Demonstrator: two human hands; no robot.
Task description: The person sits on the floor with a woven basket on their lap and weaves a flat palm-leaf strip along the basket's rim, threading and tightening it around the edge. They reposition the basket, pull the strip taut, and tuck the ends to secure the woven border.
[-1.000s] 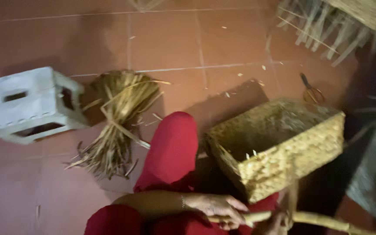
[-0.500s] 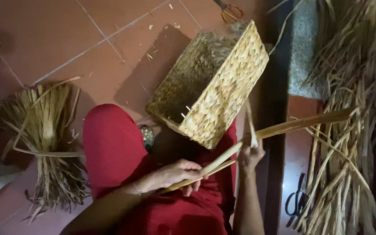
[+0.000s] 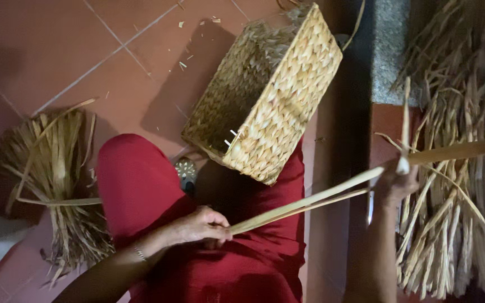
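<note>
The left hand (image 3: 200, 224) pinches one end of a long dried reed strip (image 3: 310, 201); the right hand (image 3: 395, 182) grips it farther along, keeping it taut below the woven basket (image 3: 265, 95) resting against the red-clad knee (image 3: 136, 179).

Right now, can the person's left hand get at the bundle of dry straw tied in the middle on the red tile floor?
Probably yes, once it lets go. The left hand grips the long pale split stalk, so it is busy. The tied straw bundle lies beside the red-clothed leg on that side, with nothing between.
</note>
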